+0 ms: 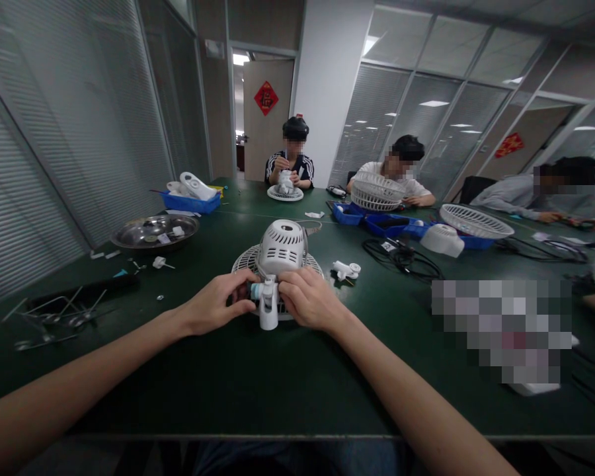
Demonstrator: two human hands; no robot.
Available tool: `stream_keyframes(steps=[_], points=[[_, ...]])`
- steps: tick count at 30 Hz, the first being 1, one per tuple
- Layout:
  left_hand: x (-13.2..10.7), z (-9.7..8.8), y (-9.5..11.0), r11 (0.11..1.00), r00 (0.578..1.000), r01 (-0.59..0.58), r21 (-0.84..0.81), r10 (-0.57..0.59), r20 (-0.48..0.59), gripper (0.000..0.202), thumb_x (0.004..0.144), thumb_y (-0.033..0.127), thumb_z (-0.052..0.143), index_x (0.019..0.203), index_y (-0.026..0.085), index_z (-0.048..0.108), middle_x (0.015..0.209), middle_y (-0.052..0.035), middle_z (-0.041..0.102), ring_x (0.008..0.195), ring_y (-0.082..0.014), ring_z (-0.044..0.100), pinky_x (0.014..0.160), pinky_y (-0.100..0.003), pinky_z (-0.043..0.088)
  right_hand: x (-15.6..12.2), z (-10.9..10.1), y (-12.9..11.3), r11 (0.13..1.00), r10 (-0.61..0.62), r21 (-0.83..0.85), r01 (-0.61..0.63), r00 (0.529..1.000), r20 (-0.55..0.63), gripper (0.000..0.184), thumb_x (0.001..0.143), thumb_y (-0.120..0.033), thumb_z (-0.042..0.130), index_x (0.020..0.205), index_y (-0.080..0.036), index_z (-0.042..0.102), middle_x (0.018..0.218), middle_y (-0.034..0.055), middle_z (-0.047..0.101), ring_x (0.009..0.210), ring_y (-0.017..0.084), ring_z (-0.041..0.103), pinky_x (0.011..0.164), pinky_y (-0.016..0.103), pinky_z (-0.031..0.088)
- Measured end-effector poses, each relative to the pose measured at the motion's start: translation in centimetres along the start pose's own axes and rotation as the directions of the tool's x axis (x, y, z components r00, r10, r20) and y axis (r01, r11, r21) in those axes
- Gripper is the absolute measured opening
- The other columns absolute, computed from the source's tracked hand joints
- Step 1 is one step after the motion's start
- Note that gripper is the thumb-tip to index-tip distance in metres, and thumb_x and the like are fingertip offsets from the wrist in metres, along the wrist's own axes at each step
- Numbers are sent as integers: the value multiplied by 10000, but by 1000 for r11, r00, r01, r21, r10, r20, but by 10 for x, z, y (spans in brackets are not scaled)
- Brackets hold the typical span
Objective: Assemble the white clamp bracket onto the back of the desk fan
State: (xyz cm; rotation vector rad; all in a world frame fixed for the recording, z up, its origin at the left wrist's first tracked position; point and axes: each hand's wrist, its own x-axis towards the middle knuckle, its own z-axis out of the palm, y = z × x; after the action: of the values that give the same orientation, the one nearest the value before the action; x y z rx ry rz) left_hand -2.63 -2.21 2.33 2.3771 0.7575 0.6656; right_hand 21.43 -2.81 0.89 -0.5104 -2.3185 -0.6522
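Note:
A white fan head (pixel 283 246) rests on its round grille (pixel 245 260) in front of me, its slotted motor cover upward. From its near side a white neck bracket (pixel 268 316) sticks out toward me. My left hand (pixel 224 299) pinches a light-blue knob (pixel 256 291) at the bracket's left side. Against the bracket's right side, my right hand (pixel 307 296) is closed with curled fingers, gripping the neck; the fingertips are partly hidden. A loose white fan part (pixel 347 270) lies to the right of the grille.
At left are a metal tray (pixel 123 237) of small parts, a blue bin (pixel 191 201) and a wire frame (pixel 64 317). Black cables (pixel 401 258), blue bins (pixel 387 225) and fan grilles (pixel 476 220) lie to the right. Several people sit around the green table (pixel 277 396).

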Motion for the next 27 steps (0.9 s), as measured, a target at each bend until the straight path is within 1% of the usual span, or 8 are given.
stream_keyframes(steps=[4, 9, 13, 15, 17, 21, 24, 27], points=[[-2, -1, 6, 997, 999, 36, -72, -35, 9, 319, 876, 365, 507, 1119, 194, 390, 924, -28, 541, 751, -146, 553, 663, -273, 472, 1, 0, -2, 1000, 6, -23, -7, 1000, -17, 134, 878, -156, 442, 1004, -165, 487, 1003, 107, 628, 802, 198, 513, 679, 342, 417], [0, 5, 9, 992, 992, 122, 11, -122, 5, 289, 884, 340, 507, 1124, 195, 438, 854, -12, 562, 703, -147, 554, 616, -268, 464, 2, 1, -3, 999, 36, -34, -37, 999, -38, 93, 872, -161, 438, 950, -177, 485, 923, 89, 628, 751, 195, 496, 652, 337, 403], [1, 7, 10, 999, 999, 47, 0, -47, 15, 260, 946, 366, 394, 1080, 189, 529, 971, -39, 584, 771, -148, 563, 688, -278, 469, 0, 0, -4, 997, 64, 32, -63, 997, -32, 117, 858, -170, 422, 963, -177, 474, 908, 91, 614, 765, 206, 497, 672, 356, 415], [1, 8, 9, 996, 999, 53, -75, -52, 17, 268, 954, 362, 376, 1071, 183, 537, 948, -35, 580, 743, -135, 563, 669, -266, 477, -2, -1, -4, 997, 59, 54, -58, 998, -26, 152, 847, -170, 421, 993, -178, 465, 934, 97, 609, 787, 212, 503, 689, 369, 422], [1, 10, 6, 976, 995, 96, -196, -97, 3, 263, 911, 356, 485, 1108, 183, 502, 916, -22, 566, 701, -121, 561, 613, -247, 486, -2, -2, -4, 997, 58, 48, -56, 998, -29, 167, 837, -167, 426, 1000, -185, 458, 931, 90, 605, 773, 209, 501, 678, 367, 420], [4, 14, 0, 885, 986, 104, -455, -151, -68, 456, 751, 254, 700, 1114, 203, 429, 1007, -23, 527, 676, -96, 564, 529, -216, 494, -2, -2, -3, 998, 65, 31, -63, 997, -49, 163, 820, -145, 439, 977, -190, 451, 895, 79, 599, 738, 201, 499, 651, 359, 418], [7, 16, -3, 819, 983, 87, -567, -165, -87, 396, 727, 242, 724, 1031, 184, 476, 1014, -29, 536, 719, -110, 576, 519, -212, 511, -1, -1, -2, 996, 68, 53, -65, 996, -57, 166, 822, -139, 441, 981, -188, 446, 898, 84, 597, 754, 205, 508, 666, 366, 433], [8, 16, -3, 804, 980, 110, -585, -186, -72, 322, 741, 267, 721, 994, 160, 553, 968, -34, 586, 784, -140, 594, 537, -209, 517, -2, -2, -1, 994, 77, 76, -72, 995, -56, 194, 825, -117, 442, 1007, -186, 441, 922, 93, 598, 778, 205, 518, 679, 370, 452]])
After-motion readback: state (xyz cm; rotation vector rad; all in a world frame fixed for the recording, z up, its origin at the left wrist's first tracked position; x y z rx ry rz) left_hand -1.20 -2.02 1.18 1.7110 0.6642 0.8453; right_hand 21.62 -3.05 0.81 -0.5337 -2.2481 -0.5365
